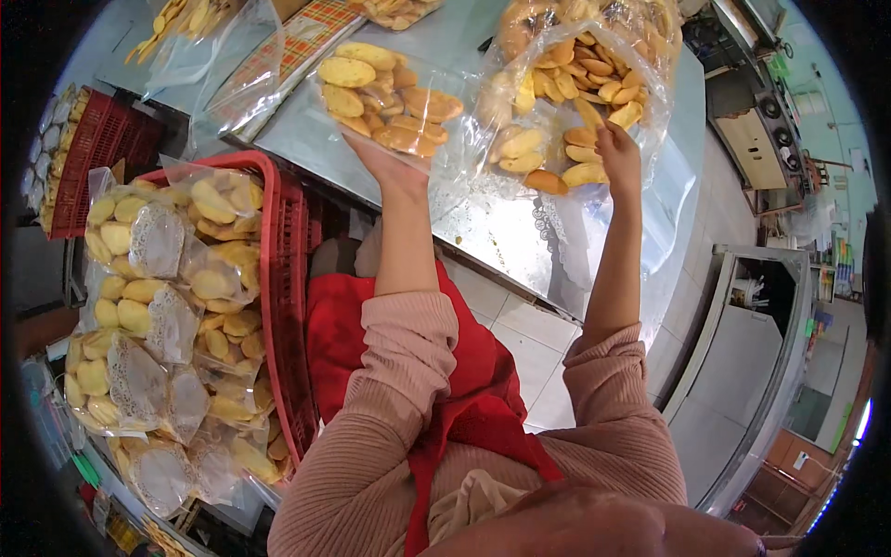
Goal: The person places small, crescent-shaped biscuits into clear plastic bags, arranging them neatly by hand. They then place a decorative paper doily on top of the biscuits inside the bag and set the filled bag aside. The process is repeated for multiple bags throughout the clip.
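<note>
My left hand (391, 166) holds a small clear plastic bag (452, 150) from its near side; the fingers are hidden beneath it. Oval golden baked pieces (348, 73) lie inside that bag, some with browned faces. My right hand (618, 150) pinches an oval baked piece (588, 111) at the mouth of a large clear plastic bag (658, 104). More browned pieces (592, 66) fill this large bag. In front of it, several loose pieces (585, 174) lie near my right hand on the metal table (480, 216).
A red plastic crate (275, 278) at my left holds several filled bags (132, 237) with white lacy paper. Another red crate (125, 153) stands farther left. An orange checked tray or box (278, 63) lies on the table. A metal cabinet (738, 376) stands at the right.
</note>
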Action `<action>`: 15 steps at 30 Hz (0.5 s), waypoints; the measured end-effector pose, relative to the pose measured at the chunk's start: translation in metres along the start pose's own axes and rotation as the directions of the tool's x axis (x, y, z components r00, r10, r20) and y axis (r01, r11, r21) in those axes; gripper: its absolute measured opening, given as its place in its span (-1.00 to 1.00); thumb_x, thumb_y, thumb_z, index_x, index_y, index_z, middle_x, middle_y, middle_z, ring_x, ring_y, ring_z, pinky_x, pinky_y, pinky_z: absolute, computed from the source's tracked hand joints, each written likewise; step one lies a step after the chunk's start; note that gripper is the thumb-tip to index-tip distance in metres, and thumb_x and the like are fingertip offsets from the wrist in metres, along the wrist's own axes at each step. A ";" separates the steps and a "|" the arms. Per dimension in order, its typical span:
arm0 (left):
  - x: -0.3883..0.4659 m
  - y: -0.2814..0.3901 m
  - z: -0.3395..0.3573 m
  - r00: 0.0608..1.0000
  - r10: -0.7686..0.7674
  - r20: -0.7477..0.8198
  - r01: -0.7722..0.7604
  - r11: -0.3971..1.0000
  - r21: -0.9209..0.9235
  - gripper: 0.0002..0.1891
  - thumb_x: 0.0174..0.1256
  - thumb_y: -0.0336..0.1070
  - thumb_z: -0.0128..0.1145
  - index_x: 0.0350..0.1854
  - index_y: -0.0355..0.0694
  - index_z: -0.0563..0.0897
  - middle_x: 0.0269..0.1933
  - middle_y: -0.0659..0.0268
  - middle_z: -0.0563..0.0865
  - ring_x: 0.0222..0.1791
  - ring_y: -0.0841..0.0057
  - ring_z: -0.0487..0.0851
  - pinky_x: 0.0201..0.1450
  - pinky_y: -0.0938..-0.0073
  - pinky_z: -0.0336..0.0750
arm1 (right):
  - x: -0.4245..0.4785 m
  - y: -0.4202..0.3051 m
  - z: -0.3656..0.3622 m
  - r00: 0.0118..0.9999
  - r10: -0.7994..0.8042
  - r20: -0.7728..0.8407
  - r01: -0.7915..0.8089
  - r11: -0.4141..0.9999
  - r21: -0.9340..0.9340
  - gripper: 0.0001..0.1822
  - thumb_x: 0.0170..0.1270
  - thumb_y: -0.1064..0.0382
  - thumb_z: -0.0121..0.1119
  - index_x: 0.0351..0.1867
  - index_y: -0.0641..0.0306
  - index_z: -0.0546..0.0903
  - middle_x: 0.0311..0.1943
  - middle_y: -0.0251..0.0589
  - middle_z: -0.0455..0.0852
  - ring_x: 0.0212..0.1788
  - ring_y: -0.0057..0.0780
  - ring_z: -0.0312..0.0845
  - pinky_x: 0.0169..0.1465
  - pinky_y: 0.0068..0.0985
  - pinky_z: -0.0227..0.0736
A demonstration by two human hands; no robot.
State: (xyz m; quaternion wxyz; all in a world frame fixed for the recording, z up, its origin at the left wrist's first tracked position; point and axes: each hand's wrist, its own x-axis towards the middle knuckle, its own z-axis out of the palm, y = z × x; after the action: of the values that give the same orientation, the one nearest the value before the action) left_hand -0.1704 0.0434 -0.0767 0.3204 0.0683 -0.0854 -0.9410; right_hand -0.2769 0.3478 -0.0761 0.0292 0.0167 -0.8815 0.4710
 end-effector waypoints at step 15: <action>-0.001 -0.004 -0.008 0.997 0.041 0.059 -0.042 0.999 0.016 -0.50 0.51 0.22 -0.14 0.28 0.00 0.43 0.20 0.39 0.53 0.20 0.37 0.52 0.26 0.20 0.47 | -0.120 -0.111 -0.013 0.903 -0.096 0.420 0.026 0.985 0.171 -0.62 0.53 0.18 0.06 0.22 0.34 0.57 -0.39 -0.40 0.58 -0.35 -0.67 0.43 -0.23 -0.64 0.40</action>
State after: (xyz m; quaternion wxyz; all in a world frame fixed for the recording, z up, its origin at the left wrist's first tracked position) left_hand -0.1708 0.0464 -0.0850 0.3364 0.0418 -0.1041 -0.9350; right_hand -0.1505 0.2966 0.0151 -0.1507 0.1492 -0.8247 0.5244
